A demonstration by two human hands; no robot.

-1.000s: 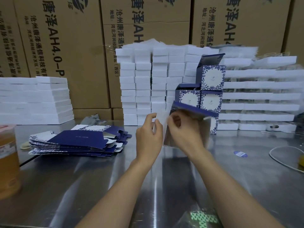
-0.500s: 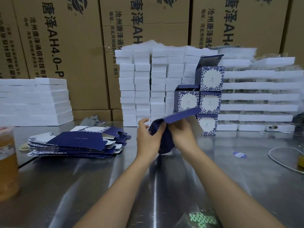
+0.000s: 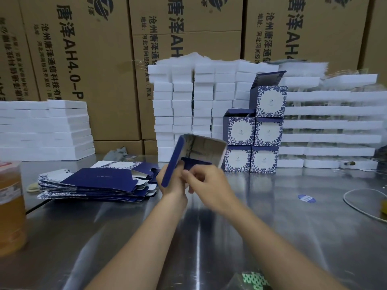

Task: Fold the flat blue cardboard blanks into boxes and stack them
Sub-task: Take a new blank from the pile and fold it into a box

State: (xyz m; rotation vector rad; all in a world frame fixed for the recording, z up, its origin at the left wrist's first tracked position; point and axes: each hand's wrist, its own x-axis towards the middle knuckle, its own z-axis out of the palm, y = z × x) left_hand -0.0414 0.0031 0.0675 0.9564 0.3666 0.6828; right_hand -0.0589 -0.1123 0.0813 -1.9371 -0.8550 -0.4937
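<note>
Since 0.5 s ago the blank has popped into an open box (image 3: 201,147), silvery inside facing cam, centre frame. Step: closing end flaps. L hand (image 3: 178,185) grips the box's left wall, fingers curled round it. R hand (image 3: 211,185) fingers (image 3: 193,174) are bent, close together, pinching dark flap (image 3: 196,164) inward. Next, prob: tuck remaining flaps squarely, then stack on built boxes (image 3: 266,130) centre right. More flat blanks (image 3: 98,181) centre left on table (image 3: 272,227).

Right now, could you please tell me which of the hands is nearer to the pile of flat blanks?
Left. The left hand grips the half-folded box just right of the pile; the right hand pinches the same box farther right.
</note>
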